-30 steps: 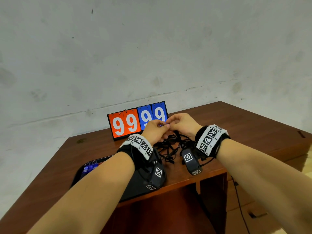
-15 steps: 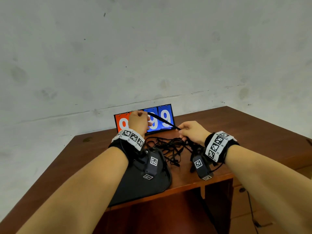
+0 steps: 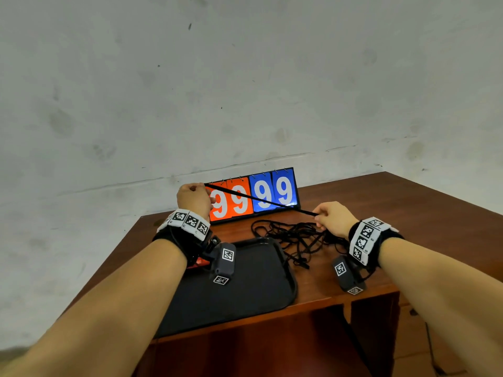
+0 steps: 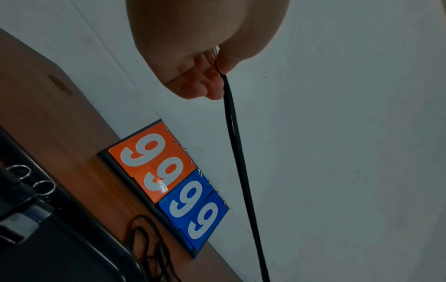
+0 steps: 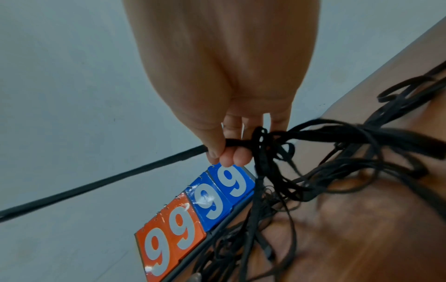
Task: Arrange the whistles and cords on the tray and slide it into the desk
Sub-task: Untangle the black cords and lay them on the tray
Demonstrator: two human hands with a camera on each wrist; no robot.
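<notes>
Black plastic, the tray (image 3: 245,289) lies nearest, on the front edge of the brown desk (image 3: 422,213), mostly bare in the head view. The left wrist view catches two metal rings (image 4: 31,179) at its far left end, probably on whistles, though that corner is too dark and cropped to be sure.

Just past the tray's right rim sits a tangle of black cords (image 3: 294,238) on the desk, not yet on the tray. One cord (image 3: 258,198) is drawn taut out of it. The right hand (image 3: 333,216) pinches it between thumb and fingertips right where it leaves the tangle. The left hand (image 3: 193,198), raised above the desk's back left, grips the other end in curled fingers.

The step in hand looks like freeing a single cord. To do it well, I would keep the right-hand pinch close to the knot as an anchor and feed the strand through slowly rather than yank, since a hard pull would likely tighten the loops or drag the whole pile. Once free, folding the cord into a short bundle before laying it on the tray should keep it from snagging when the tray slides in.

Farthest back, against the wall (image 3: 245,91), stands a flip scoreboard (image 3: 253,197). It reads "99" in white on orange and "99" in white on blue. No brand name is legible.
</notes>
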